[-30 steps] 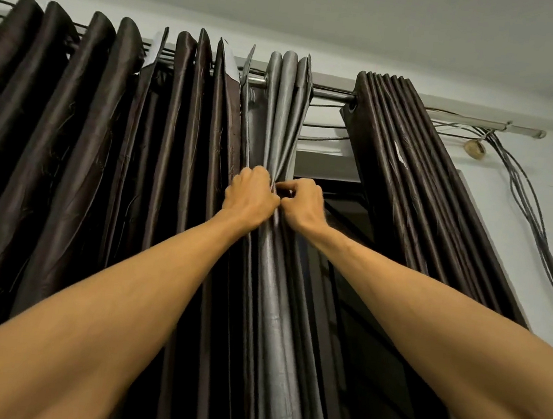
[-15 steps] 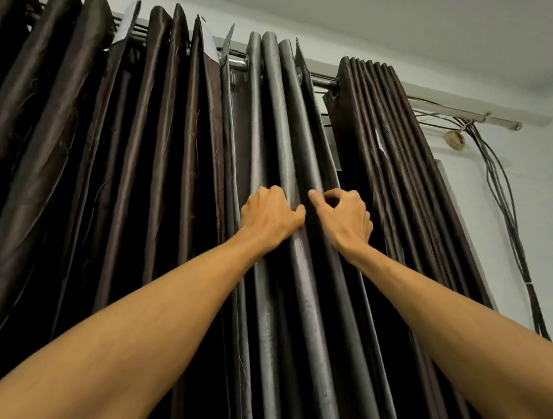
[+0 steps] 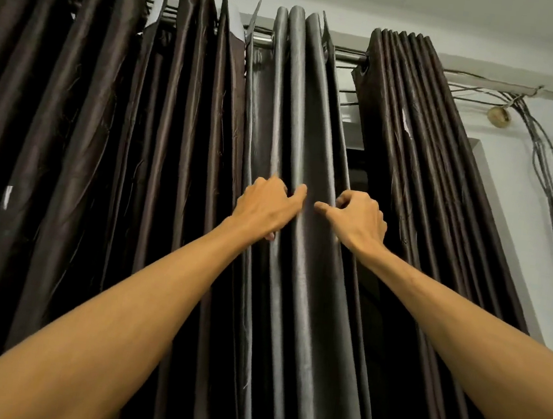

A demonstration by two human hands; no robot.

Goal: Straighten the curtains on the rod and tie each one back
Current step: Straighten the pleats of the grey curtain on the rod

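1. The step in hand looks like straightening: the grey curtain (image 3: 298,280) hangs from the middle of the rod (image 3: 349,58), between the brown curtains (image 3: 89,119) toward the rod's left end and a bunched brown curtain (image 3: 412,156) near its right end.
2. The left hand (image 3: 268,205) grips a pleat of the grey curtain, its fingers (image 3: 279,187) tucked behind the fold and the thumb laid on the front.
3. The right hand (image 3: 358,218) holds the panel's right edge, fingers curled round it and thumb pointing left.
4. Against the earlier frames, the hands have parted. They were touching, then just beside each other, and one full pleat now lies between them. The panel's folds sit wider along the rod.
5. Next, the pleats probably need evening out by sliding the top along the rod, pulling gently so the fabric does not snag. No tie-back is visible, so tying has seemingly not begun.
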